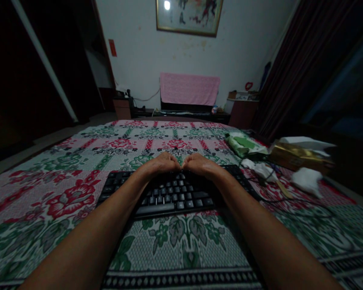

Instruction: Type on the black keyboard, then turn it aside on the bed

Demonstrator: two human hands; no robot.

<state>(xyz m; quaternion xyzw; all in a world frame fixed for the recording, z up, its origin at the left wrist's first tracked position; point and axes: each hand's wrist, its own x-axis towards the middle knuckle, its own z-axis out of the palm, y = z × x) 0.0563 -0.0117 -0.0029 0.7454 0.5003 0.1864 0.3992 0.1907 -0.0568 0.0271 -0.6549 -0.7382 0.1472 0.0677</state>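
A black keyboard (166,197) lies across the patterned cloth in front of me. Over its far edge, my left hand (165,162) and my right hand (198,164) are both closed, fingers curled inward. Their fingertips meet or nearly meet at the middle. Anything pinched between them is too small or too hidden to make out. My forearms cross above the left and right parts of the keyboard and cover some of its keys.
The floral cloth (187,237) spreads wide below. To the right are a green tissue pack (245,144), a gold tissue box (296,156), crumpled white tissues (307,181) and a dark cable (293,200). A pink towel (190,88) hangs by the far wall.
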